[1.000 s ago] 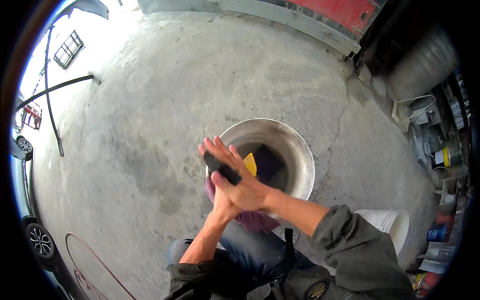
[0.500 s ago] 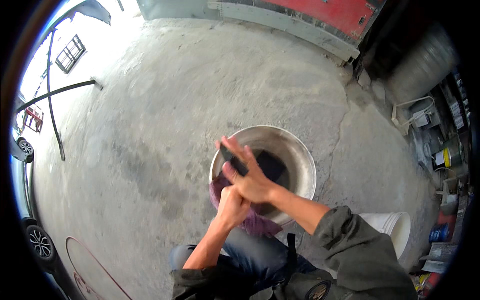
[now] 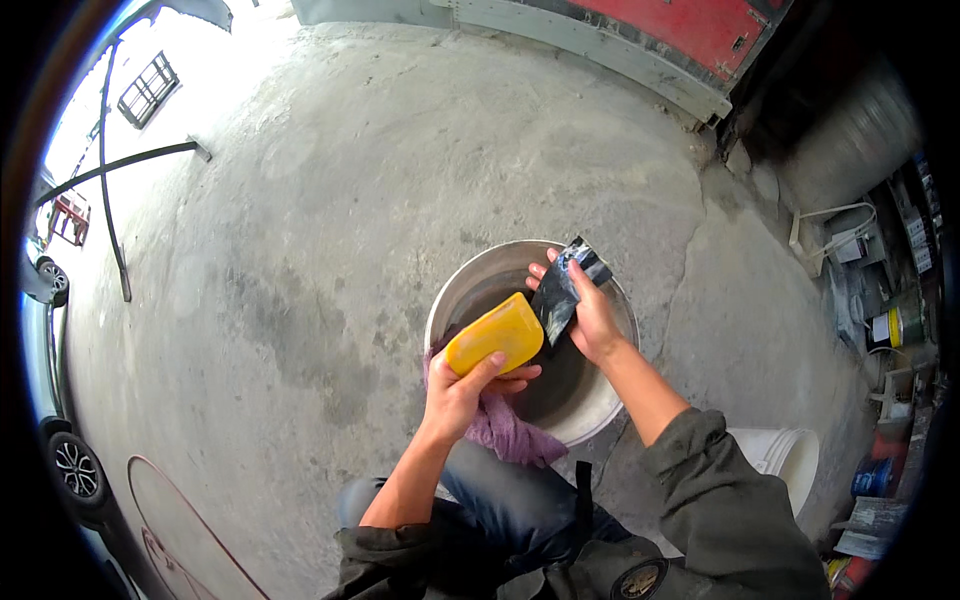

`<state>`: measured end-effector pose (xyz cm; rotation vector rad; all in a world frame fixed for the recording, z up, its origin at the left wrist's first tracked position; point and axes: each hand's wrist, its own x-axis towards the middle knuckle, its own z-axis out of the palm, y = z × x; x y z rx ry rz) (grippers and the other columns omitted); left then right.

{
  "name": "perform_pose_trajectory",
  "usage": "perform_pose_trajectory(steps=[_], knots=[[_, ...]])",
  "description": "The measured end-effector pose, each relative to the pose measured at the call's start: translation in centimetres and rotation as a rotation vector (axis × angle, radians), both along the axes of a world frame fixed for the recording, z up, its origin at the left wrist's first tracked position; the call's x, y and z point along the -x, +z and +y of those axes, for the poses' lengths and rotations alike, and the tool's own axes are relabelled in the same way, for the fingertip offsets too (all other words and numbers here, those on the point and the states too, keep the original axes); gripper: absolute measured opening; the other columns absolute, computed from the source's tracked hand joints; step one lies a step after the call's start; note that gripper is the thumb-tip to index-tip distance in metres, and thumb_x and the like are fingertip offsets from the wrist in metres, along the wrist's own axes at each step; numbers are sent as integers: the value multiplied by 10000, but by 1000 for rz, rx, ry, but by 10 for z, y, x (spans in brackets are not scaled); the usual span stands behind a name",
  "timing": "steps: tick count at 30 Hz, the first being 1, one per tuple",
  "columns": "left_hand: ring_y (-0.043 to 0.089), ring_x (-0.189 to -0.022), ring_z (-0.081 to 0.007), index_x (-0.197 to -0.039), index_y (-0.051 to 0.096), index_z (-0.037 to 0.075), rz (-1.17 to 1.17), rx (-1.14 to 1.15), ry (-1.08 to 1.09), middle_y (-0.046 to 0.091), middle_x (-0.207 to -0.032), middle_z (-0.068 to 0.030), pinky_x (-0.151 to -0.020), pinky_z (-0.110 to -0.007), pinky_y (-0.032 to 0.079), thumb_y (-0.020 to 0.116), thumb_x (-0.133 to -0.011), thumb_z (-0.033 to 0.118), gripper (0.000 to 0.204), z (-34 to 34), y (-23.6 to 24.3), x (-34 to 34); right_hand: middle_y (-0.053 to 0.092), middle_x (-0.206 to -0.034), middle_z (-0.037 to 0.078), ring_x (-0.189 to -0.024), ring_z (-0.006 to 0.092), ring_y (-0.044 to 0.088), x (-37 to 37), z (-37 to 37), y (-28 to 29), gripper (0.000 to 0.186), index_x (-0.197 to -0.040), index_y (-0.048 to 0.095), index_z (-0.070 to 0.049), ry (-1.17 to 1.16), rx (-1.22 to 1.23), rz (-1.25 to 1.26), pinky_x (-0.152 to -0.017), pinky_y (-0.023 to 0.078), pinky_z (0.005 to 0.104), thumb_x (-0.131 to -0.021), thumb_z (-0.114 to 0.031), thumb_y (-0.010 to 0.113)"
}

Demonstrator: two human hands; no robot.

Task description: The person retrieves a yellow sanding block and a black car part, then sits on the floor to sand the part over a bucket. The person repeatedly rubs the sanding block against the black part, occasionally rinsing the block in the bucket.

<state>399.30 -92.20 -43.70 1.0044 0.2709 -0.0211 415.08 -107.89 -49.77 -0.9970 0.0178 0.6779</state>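
Note:
My left hand [image 3: 452, 400] grips a yellow sanding block [image 3: 496, 336], thumb on top and fingers beneath. Held in my right hand [image 3: 596, 326] is a black sheet that looks like wet sandpaper [image 3: 556, 308], shiny in places, with the thumb across it. The sheet's lower end hangs close to the block's right edge. Both hands are above a round metal basin [image 3: 612, 395]. A purple cloth [image 3: 512, 436] drapes over the basin's near left rim, partly hidden by my left hand.
A white bucket [image 3: 796, 462] lies on its side by my right arm. Cans, including a yellow-banded one [image 3: 886, 327], and clutter line the right wall. A thin hose [image 3: 190, 510] curls on the concrete floor [image 3: 300, 220] at left, near a car wheel [image 3: 76, 468].
My hands were pressed together over the basin's left side. Now they are apart, the yellow block shows in my left hand, and my right hand has moved right with the black sheet.

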Motion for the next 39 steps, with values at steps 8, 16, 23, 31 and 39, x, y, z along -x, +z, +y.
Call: perform_pose_trajectory(steps=[8, 16, 23, 31, 39], knots=[[701, -944, -384, -1385, 399, 29, 4, 172, 46, 622, -1192, -222, -706, -358, 615, 526, -990, 228, 459, 9, -1, -3, 599, -1236, 214, -1062, 332, 646, 0, -18, 48, 515, -1400, 384, -30, -50, -11, 9, -895, 538, 466, -907, -52, 532], [652, -1072, -311, -1360, 466, -2, -34, 182, 156, 626, -1220, -169, -790, -420, 597, 536, -975, 232, 456, 9, -10, -5, 673, -1038, 176, -916, 274, 682, 3, -13, 68, 385, -1245, 543, 28, -32, 158, -150, -818, 560, 393, -874, -25, 457], [650, -1068, -272, -1309, 519, -24, -23, 158, 127, 636, -1206, -146, -820, -424, 580, 582, -962, 198, 417, 7, -13, -8, 651, -779, 40, -613, 119, 599, 0, -4, 83, 260, -932, 639, -37, 124, 427, -479, -576, 495, 266, -953, -295, 617], [649, -961, -148, -1175, 624, -13, -68, -155, 123, 683, -1064, -90, -829, -311, 546, 688, -906, 136, 315, 8, -17, -8, 547, -768, -66, -731, 39, 479, 0, 12, 96, 207, -915, 600, -27, 517, 437, -725, -634, 432, 237, -846, -121, 770], [646, -819, -131, -1062, 632, -11, 55, -354, -11, 682, -913, -48, -768, -270, 528, 807, -775, 68, 345, 29, -2, -9, 651, -807, -29, -725, 42, 543, -2, 11, 95, 199, -936, 681, -3, 729, 425, -601, -647, 469, 240, -811, -106, 796]])
